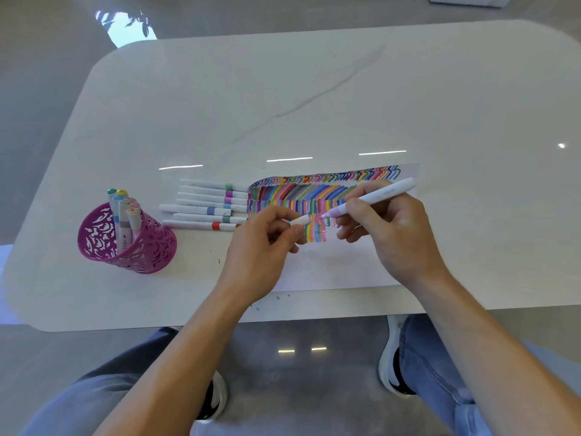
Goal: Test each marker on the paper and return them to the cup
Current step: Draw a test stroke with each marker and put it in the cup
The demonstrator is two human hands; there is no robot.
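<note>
head view, marker (374,198) in right fingers (355,206), cap (300,220) in left

Marker (374,197) tip hidden behind cap (300,219) and left hand (267,243). Cup (125,243) conceals lower barrels of standing markers (124,212). Object (468,0) cut off by top edge.

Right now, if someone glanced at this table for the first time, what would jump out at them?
First, the paper at the near middle, its top half packed with rows of bright multicolored strokes. Over it, the right hand holds a marker while the left hand pinches its cap near the tip. To the left stands a magenta cup of markers, with a row of seven more markers lying flat between cup and paper.
</note>
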